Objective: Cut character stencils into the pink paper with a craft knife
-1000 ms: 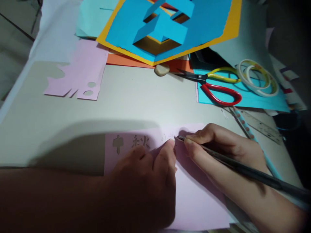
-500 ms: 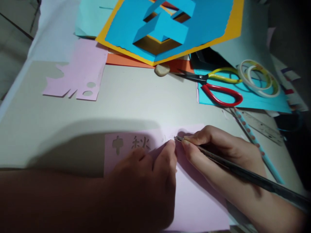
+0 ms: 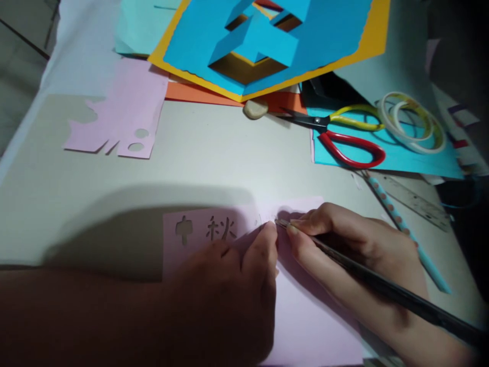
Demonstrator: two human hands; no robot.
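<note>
A sheet of pink paper [image 3: 313, 316] lies on the table, with two Chinese characters cut through it near its upper left edge. Fingers bent, my left hand [image 3: 233, 290] presses the sheet down, and its index fingertip is close beside the blade. In a pen grip, my right hand [image 3: 355, 250] is closed around a craft knife [image 3: 367, 272] with a long dark handle. The knife's metal tip meets the paper to the right of the cut characters, where faint small marks show. My left hand hides part of the sheet.
A blue and yellow pop-up card [image 3: 252, 51] stands at the back. Red-and-yellow-handled scissors [image 3: 324, 125], tape rolls [image 3: 412, 122], a dotted pencil [image 3: 405, 229] and a clear ruler [image 3: 416, 204] lie right. A stone [image 3: 255, 109] and a pink paper scrap [image 3: 114, 112] lie farther back.
The view has shifted very slightly. My right hand and the craft knife's tip have moved a tiny bit down; my left hand stays nearly in place on the paper.
</note>
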